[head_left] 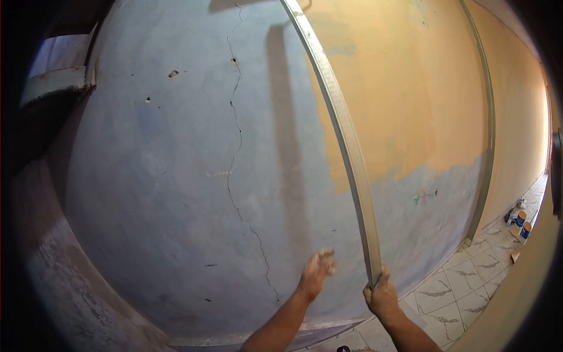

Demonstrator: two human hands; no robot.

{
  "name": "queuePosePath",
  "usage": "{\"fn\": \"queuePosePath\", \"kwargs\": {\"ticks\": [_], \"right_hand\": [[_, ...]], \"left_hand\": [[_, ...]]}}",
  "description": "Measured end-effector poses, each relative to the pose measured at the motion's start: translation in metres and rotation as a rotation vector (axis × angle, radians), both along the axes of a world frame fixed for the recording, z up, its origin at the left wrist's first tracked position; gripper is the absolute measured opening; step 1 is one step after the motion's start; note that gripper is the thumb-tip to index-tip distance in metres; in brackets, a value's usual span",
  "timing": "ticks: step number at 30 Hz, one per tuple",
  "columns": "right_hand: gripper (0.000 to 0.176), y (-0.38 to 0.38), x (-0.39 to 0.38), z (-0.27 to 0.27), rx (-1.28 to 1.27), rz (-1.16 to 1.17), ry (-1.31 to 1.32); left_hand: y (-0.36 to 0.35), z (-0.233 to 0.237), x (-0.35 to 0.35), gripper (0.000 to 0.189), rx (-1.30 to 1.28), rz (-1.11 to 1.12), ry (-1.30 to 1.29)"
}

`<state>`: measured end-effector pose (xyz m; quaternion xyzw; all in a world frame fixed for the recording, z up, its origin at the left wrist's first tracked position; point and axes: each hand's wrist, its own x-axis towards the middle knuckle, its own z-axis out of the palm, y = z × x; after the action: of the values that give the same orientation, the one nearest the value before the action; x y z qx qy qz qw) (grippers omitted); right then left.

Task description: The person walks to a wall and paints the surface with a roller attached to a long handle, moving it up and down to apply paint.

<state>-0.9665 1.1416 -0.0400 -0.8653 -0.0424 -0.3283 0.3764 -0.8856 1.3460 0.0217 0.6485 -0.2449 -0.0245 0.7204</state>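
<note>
My right hand (382, 298) is wrapped around the lower end of a long, pale metal bar (346, 129). The bar rises in front of the wall, leaning to the upper left, and runs out of the top of the view. My left hand (318, 271) is off the bar, to its left, with fingers apart, slightly bent and a little blurred; nothing shows in it. Behind both hands stands the wall (182, 193), bluish grey with a patch of yellow paint (404, 88) at the upper right. The bar throws a dark shadow onto the grey part.
A thin crack (239, 136) runs down the wall, with small holes beside it. Paint tins (521, 219) stand on the tiled floor (446, 293) at the right. A raised vertical strip (488, 105) divides the wall there. A ledge (56, 85) juts out at upper left.
</note>
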Motion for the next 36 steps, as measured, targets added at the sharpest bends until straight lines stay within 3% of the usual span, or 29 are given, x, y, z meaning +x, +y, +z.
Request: {"fn": "queuePosePath", "kwargs": {"ticks": [4, 6, 9, 15, 20, 22, 28, 36], "right_hand": [[0.083, 0.005, -0.021, -0.059, 0.004, -0.023, 0.069], [0.083, 0.004, -0.031, -0.085, 0.008, -0.031, 0.103], [0.080, 0.001, -0.042, -0.120, 0.027, -0.052, 0.157], [0.077, 0.001, -0.065, -0.165, 0.100, -0.046, 0.337], [0.081, -0.008, -0.085, -0.204, 0.126, 0.025, 0.407], [0.077, -0.013, -0.098, -0.198, 0.170, 0.125, 0.572], [0.061, -0.032, -0.118, -0.250, 0.241, 0.237, 0.585], [0.049, -0.055, -0.130, -0.307, 0.117, 0.286, 0.874]], "left_hand": [[-0.048, 0.110, 0.004, 0.065, -0.106, 0.030, -0.252], [-0.065, 0.139, 0.009, 0.069, -0.106, 0.065, -0.276], [-0.083, 0.154, 0.019, 0.071, -0.080, -0.052, -0.298], [-0.100, 0.124, 0.023, 0.066, -0.024, 0.041, -0.222], [-0.094, 0.069, 0.016, 0.061, 0.123, 0.085, -0.169], [-0.093, 0.048, 0.009, 0.060, 0.137, 0.099, -0.148], [-0.092, -0.013, -0.009, 0.057, 0.164, 0.069, 0.037], [-0.093, -0.110, -0.027, 0.053, 0.231, 0.086, 0.190]]}}
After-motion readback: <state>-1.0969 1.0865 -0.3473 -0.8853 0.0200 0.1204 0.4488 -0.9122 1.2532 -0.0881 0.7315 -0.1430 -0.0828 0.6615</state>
